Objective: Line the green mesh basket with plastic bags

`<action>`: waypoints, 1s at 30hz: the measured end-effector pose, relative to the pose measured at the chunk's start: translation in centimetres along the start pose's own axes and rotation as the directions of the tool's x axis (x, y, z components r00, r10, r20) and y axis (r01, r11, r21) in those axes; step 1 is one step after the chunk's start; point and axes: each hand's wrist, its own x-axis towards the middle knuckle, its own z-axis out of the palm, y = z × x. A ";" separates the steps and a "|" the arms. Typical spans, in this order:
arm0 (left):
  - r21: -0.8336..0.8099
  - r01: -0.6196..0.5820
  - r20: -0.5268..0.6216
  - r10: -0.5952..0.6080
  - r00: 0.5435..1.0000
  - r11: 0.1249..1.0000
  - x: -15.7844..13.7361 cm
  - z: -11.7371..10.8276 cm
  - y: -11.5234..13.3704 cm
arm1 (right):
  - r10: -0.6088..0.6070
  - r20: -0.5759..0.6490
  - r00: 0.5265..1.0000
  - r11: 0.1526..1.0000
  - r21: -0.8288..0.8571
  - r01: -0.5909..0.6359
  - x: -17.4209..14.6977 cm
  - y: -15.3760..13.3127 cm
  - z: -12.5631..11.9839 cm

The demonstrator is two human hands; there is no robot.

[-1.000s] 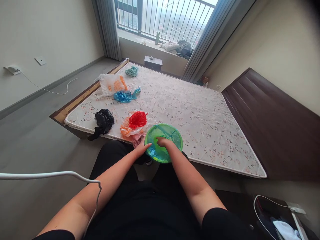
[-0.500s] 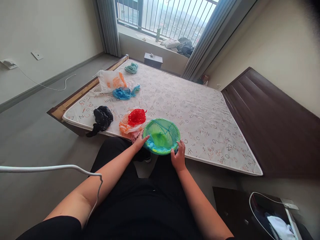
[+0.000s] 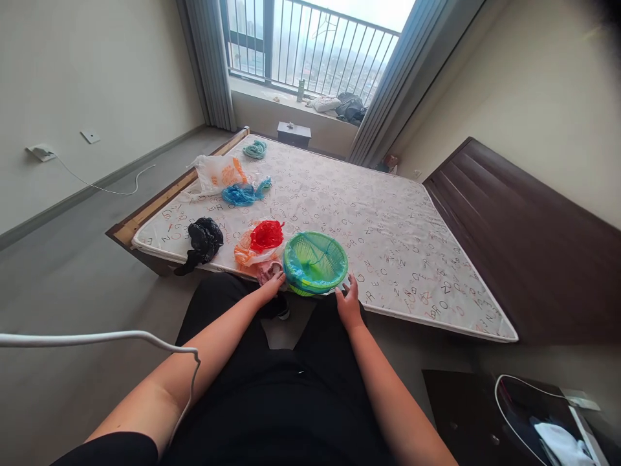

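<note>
Green mesh basket (image 3: 303,248) is at the mattress's (image 3: 388,259) near edge, between the two hands, mouth up and leaning toward the wearer. Thin blue film (image 3: 317,283) lines it and laps over the near rim; through it the bottom shows bright green, no other contents I can make out. Left of it: red bag (image 3: 266,235) crumpled on an orange-and-white bag (image 3: 242,256), pink bundle (image 3: 268,270) just below, black bag (image 3: 204,239) further left. Blue bag (image 3: 240,194) and white bag (image 3: 218,171) sit beyond. Left hand (image 3: 272,287): at the basket's left side, fingertips by the rim and pink bundle; can't tell if it's gripping. Right hand (image 3: 349,307): fingers and thumb spread, just off the lower right rim, looks to hold nothing. Vs 1.0 s ago: right hand was inside the basket, now outside. Vs 0.5 s ago: both hands were at the rim, right one closer in; basket's mesh wall shows more now. Bags unchanged.
</note>
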 end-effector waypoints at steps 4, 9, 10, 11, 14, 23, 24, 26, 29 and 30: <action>0.088 0.073 0.080 -0.081 0.994 0.993 -1.5 -0.7 -0.3 | 0.016 0.055 0.998 0.999 -0.052 -0.013 -0.4 0.8 -1.9; 0.320 0.097 0.146 -0.150 0.978 0.942 -2.3 -1.4 -0.9 | 0.099 0.169 0.981 0.946 -0.322 -0.040 -1.3 2.5 -4.7; 0.388 0.103 0.170 -0.181 0.969 0.916 -2.3 -1.4 -0.8 | 0.110 0.208 0.972 0.916 -0.400 -0.018 -1.4 2.6 -5.1; 0.454 0.096 0.202 -0.207 0.957 0.886 -2.3 -1.3 -0.6 | 0.117 0.255 0.960 0.877 -0.480 0.021 -1.6 2.7 -5.4; 0.653 -0.024 0.351 -0.275 0.895 0.757 -2.2 -0.9 0.7 | 0.125 0.422 0.898 0.728 -0.653 0.206 -2.4 2.3 -5.8; 0.809 -0.214 0.448 -0.338 0.828 0.547 -2.3 1.0 4.4 | 0.287 0.710 0.643 0.784 -0.560 0.268 -4.1 -0.1 -2.2; 0.806 -0.233 0.464 -0.336 0.820 0.543 -2.4 1.3 4.6 | 0.308 0.743 0.594 0.797 -0.542 0.265 -4.0 -0.2 -1.3; 0.810 -0.267 0.484 -0.339 0.807 0.522 -2.6 1.7 5.1 | 0.337 0.783 0.523 0.802 -0.530 0.277 -3.6 -0.5 0.4; 0.815 -0.297 0.502 -0.349 0.792 0.498 -3.0 2.4 5.9 | 0.310 0.804 0.508 0.814 -0.500 0.296 -2.5 -1.1 3.2; 0.810 -0.307 0.514 -0.351 0.783 0.500 -3.2 2.7 6.1 | 0.279 0.815 0.508 0.832 -0.470 0.296 -2.0 -1.4 4.1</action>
